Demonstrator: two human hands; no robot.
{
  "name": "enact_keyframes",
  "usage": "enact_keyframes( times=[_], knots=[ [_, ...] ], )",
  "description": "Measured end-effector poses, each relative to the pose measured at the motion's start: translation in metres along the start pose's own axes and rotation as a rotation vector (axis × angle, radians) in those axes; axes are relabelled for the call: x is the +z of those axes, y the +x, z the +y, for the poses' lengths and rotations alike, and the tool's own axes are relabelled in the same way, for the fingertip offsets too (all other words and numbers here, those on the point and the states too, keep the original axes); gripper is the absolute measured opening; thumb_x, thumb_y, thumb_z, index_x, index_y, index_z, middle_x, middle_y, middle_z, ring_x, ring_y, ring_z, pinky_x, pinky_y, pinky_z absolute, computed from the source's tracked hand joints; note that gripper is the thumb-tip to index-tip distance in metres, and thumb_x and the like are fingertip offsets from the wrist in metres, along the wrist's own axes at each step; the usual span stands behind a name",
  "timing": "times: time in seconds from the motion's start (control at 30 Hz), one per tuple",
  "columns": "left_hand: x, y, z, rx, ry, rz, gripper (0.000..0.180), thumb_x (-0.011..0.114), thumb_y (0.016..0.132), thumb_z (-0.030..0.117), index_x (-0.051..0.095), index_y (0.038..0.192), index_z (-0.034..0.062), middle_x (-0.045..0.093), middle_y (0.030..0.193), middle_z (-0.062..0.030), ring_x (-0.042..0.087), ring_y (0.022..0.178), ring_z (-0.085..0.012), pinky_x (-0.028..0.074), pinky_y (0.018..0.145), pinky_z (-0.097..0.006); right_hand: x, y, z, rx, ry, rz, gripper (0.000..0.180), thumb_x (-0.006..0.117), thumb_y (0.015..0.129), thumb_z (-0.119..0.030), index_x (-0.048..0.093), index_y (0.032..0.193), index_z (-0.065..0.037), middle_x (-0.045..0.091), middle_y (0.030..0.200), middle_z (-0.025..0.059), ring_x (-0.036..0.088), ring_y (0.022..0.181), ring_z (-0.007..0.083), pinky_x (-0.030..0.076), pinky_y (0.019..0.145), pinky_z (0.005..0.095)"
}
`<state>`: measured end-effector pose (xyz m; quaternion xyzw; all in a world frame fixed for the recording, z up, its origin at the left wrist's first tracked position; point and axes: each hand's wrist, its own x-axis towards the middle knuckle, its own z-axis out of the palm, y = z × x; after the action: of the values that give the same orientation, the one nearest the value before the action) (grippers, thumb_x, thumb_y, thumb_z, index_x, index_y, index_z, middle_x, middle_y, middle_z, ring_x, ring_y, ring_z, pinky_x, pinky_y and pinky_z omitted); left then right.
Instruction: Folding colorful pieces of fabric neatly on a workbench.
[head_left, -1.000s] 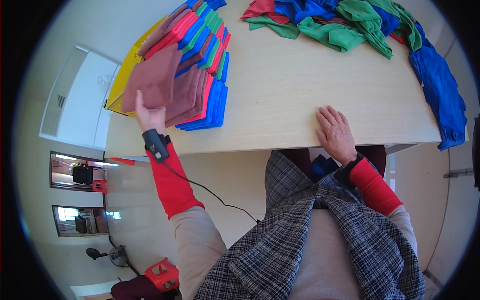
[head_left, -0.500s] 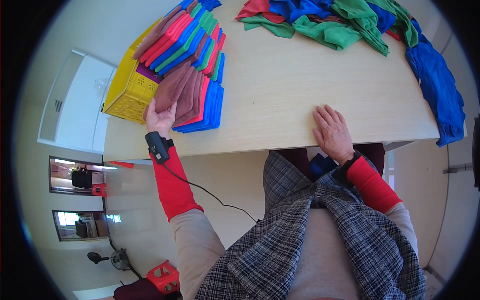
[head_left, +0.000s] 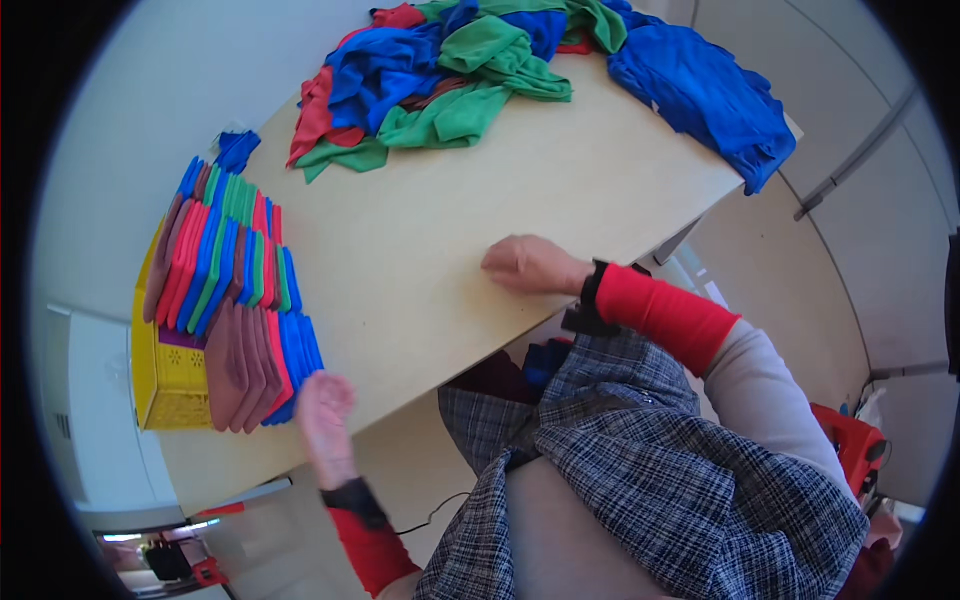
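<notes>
My left hand (head_left: 326, 412) is beside the near end of the folded cloths, its fingers loosely curled but apart and nothing visible in them. The brown folded cloths (head_left: 240, 375) lean in a row there, with red and blue folded cloths (head_left: 298, 350) behind them. Over the middle of the table, near its front edge, my right hand (head_left: 530, 265) is curled into a loose fist, its fingertips tucked out of sight. Nothing sticks out of it. Another row of folded cloths (head_left: 215, 250) in brown, red, blue and green stands farther back.
A yellow plastic crate (head_left: 170, 390) stands at the table's left, against the folded rows. Loose blue, green and red cloths (head_left: 480, 60) are heaped along the far side. One blue pile (head_left: 700, 95) hangs over the right edge of the pale table (head_left: 420, 240). A red stool (head_left: 850, 445) is behind me at right.
My view has turned right. My left hand has let go of the brown folded cloths and drawn back. My right hand has lifted from lying flat and curled, moving farther over the table.
</notes>
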<state>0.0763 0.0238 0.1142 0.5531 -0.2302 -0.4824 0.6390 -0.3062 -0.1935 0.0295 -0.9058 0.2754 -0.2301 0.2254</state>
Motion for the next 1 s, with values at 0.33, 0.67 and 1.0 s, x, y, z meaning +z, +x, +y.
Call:
enact_keyframes(
  times=[0.33,0.67,1.0],
  knots=[
    [0.107,0.015,-0.138,0.519,0.805,0.003,0.007,0.065,0.097,0.009,0.067,0.093,0.0034,0.065,0.079,-0.0053,0.057,0.064,-0.0136,0.047,0.06,-0.027,-0.112,0.045,0.177,0.527,-0.058,0.324,0.03,0.063,0.087,-0.028,0.074,0.108,-0.009,0.074,0.101,0.0152,0.07,0.095,0.0345,0.056,0.085,0.0428],
    [0.12,0.022,-0.139,0.679,0.925,0.082,0.006,0.066,0.094,0.005,0.067,0.089,0.0021,0.058,0.074,-0.0033,0.052,0.062,-0.0107,0.043,0.057,-0.027,-0.128,0.102,0.253,0.782,-0.473,0.456,0.038,0.064,0.089,-0.021,0.065,0.126,-0.011,0.063,0.123,0.019,0.065,0.108,0.0374,0.053,0.093,0.0452],
    [0.131,0.02,-0.134,0.715,0.96,0.063,0.003,0.067,0.091,0.002,0.067,0.088,0.0028,0.059,0.075,-0.0063,0.054,0.061,-0.0149,0.045,0.058,-0.028,-0.119,0.09,0.244,0.546,-0.537,0.353,0.02,0.06,0.084,-0.012,0.061,0.103,-0.007,0.065,0.099,0.0199,0.066,0.089,0.0428,0.053,0.076,0.0533]
  ],
)
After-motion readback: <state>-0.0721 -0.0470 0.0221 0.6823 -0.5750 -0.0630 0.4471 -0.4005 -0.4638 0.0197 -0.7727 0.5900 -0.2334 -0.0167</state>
